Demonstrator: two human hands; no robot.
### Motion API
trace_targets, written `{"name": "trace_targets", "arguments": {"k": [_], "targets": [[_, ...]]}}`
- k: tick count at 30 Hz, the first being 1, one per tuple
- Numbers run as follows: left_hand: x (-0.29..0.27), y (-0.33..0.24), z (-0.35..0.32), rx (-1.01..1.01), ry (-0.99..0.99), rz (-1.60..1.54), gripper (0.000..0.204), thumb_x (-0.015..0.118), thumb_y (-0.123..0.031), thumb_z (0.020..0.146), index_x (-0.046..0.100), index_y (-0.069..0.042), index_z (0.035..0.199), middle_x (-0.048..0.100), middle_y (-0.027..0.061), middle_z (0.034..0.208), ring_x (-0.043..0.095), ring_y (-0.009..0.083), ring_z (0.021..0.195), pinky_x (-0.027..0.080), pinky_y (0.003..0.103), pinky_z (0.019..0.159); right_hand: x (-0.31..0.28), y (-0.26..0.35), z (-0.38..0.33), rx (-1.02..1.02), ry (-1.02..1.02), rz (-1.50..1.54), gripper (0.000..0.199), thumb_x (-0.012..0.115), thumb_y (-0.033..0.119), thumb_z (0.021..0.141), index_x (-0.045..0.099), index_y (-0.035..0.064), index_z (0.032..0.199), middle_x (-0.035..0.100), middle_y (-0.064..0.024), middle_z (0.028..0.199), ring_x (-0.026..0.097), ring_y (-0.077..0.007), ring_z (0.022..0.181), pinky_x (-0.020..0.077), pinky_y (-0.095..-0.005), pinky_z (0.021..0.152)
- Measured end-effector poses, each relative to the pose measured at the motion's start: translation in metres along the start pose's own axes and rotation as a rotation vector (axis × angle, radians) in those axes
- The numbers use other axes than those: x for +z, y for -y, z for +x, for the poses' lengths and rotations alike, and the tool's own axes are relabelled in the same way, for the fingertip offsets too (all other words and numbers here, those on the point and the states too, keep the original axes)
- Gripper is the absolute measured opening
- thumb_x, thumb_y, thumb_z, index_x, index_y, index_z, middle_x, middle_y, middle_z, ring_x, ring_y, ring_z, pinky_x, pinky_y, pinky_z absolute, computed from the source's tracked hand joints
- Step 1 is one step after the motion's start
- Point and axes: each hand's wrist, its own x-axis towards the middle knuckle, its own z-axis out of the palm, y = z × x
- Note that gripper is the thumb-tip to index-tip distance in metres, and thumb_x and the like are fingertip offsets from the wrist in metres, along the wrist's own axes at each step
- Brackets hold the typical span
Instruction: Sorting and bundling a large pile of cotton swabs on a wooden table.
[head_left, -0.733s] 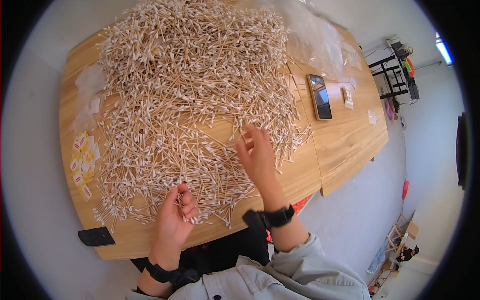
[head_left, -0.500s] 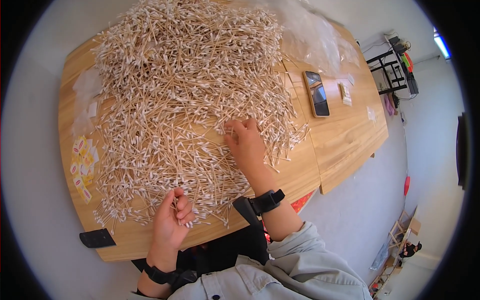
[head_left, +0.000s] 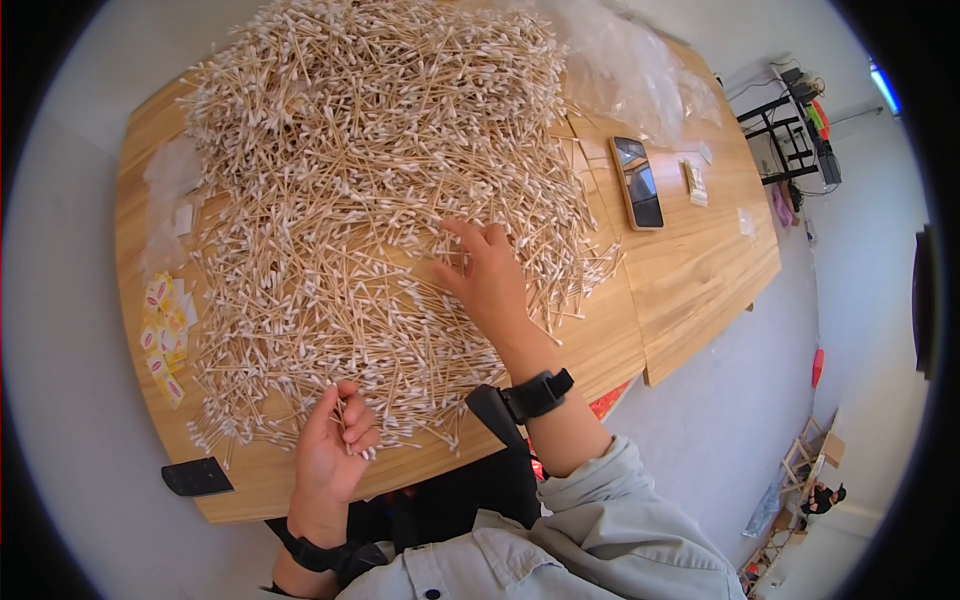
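Note:
A big heap of wooden cotton swabs (head_left: 380,130) with white tips covers most of the wooden table (head_left: 700,260). Near the table's front edge, my left hand (head_left: 335,440) is curled around a few cotton swabs, whose white tips poke out below the fingers. My right hand (head_left: 485,275) reaches into the right middle of the heap. Its thumb and fingers are apart, with the fingertips at the loose swabs and nothing plainly held between them. Each wrist wears a black strap; the right one (head_left: 535,398) carries a dark block.
Right of the heap lie a phone (head_left: 637,183) and a small packet of swabs (head_left: 695,183). Clear plastic bags (head_left: 630,70) spread at the back right. Yellow-and-white labels (head_left: 165,335) lie at the left edge, a black flat piece (head_left: 197,477) at the front left corner. A distant person (head_left: 822,497) is at far right.
My right hand has shifted slightly left and its thumb and fingers have spread apart. My left hand has moved a little left and down, still closed on swabs.

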Motion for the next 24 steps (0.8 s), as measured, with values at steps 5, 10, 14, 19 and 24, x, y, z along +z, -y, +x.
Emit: {"name": "trace_targets", "arguments": {"k": [5,10,14,19,24], "targets": [[-0.001,-0.004,-0.002,0.013,0.006,-0.011,0.020,0.043,-0.023,0.094,0.054,-0.006,0.094,0.041,-0.0008,0.067,0.037,0.0070,0.054,0.031,0.019,0.045,-0.009,-0.018,-0.004,0.101,-0.025,-0.098,0.029,0.067,0.011,0.072,0.060,0.0147,0.100,0.051,-0.0077,0.092,0.058,-0.0247,0.071,0.0478,-0.0360,0.062],[-0.003,-0.006,0.001,0.012,0.010,-0.017,0.019,0.043,-0.022,0.094,0.054,-0.006,0.094,0.042,-0.0004,0.067,0.037,0.0070,0.054,0.032,0.019,0.045,-0.036,-0.034,-0.018,0.111,0.003,-0.054,0.028,0.063,0.003,0.069,0.064,0.0152,0.094,0.050,-0.0072,0.095,0.058,-0.0223,0.072,0.0478,-0.0344,0.064],[-0.003,-0.006,0.002,-0.003,0.033,-0.015,0.019,0.043,-0.022,0.094,0.053,-0.006,0.095,0.042,-0.0004,0.067,0.037,0.0071,0.054,0.032,0.019,0.045,-0.050,-0.027,-0.017,0.118,0.079,-0.159,0.029,0.064,0.002,0.068,0.064,0.0146,0.094,0.050,-0.0071,0.097,0.058,-0.0228,0.072,0.0478,-0.0335,0.065],[-0.005,-0.006,0.000,0.013,0.027,-0.011,0.019,0.044,-0.022,0.094,0.053,-0.006,0.095,0.042,-0.0004,0.068,0.037,0.0071,0.054,0.031,0.019,0.045,-0.019,0.002,0.005,-0.092,0.025,-0.040,0.020,0.064,0.007,0.073,0.065,0.0151,0.091,0.052,-0.0067,0.090,0.057,-0.0256,0.072,0.0480,-0.0357,0.062],[0.002,-0.006,-0.003,0.004,0.021,-0.011,0.019,0.044,-0.022,0.094,0.053,-0.006,0.094,0.042,-0.0006,0.067,0.037,0.0070,0.054,0.031,0.019,0.046,0.012,-0.009,0.034,-0.127,-0.054,-0.174,0.012,0.062,0.011,0.076,0.066,0.0152,0.087,0.052,-0.0070,0.085,0.058,-0.0262,0.073,0.0476,-0.0369,0.060]]}}
